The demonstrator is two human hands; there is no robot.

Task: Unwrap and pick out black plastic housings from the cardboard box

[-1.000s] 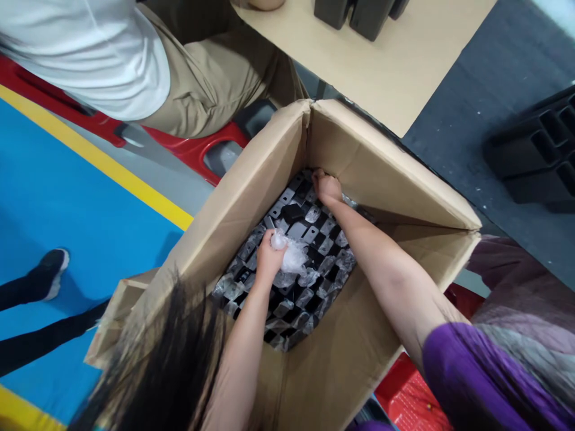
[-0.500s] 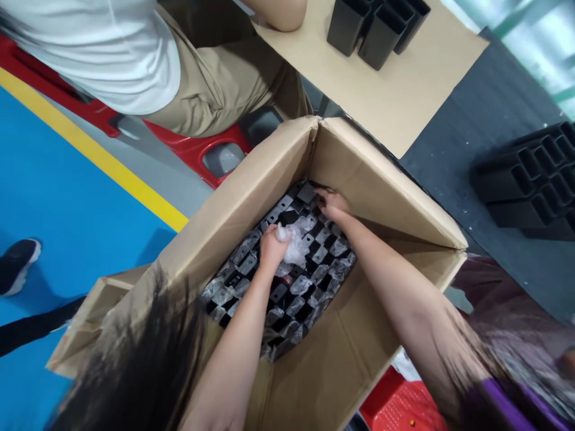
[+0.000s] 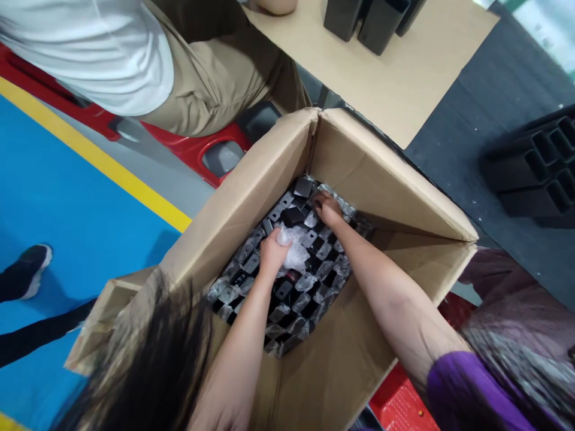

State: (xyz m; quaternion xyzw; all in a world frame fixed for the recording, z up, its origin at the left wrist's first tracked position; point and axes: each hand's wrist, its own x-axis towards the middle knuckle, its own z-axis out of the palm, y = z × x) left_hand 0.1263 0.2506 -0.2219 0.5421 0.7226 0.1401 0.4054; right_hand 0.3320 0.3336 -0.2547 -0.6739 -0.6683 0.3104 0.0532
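Both my hands reach down into a deep cardboard box (image 3: 350,335). My left hand (image 3: 273,252) is closed around a bunch of crumpled clear plastic bags (image 3: 296,254). Under it lie rows of black rectangular plastic parts (image 3: 283,291), many wrapped in clear film. My right hand (image 3: 327,208) is at the far end of the rows, fingers bent down among the parts; what its fingertips grip, if anything, is hidden. Just left of it sits a loose dark block (image 3: 303,187), and a black part (image 3: 291,216) lies tilted between my hands.
Beyond the box, a person in a white shirt (image 3: 112,54) sits on a red stool (image 3: 211,149). Black hollow holders (image 3: 381,24) stand on a cardboard sheet (image 3: 381,90); more black holders (image 3: 539,167) are at the right. A red basket (image 3: 399,401) is below right. Someone's shoe (image 3: 33,269) shows left.
My right hand has drawn slightly nearer, away from the far corner block, and its fingers have curled down. My left hand keeps the plastic bags. The camera view has shifted a little.
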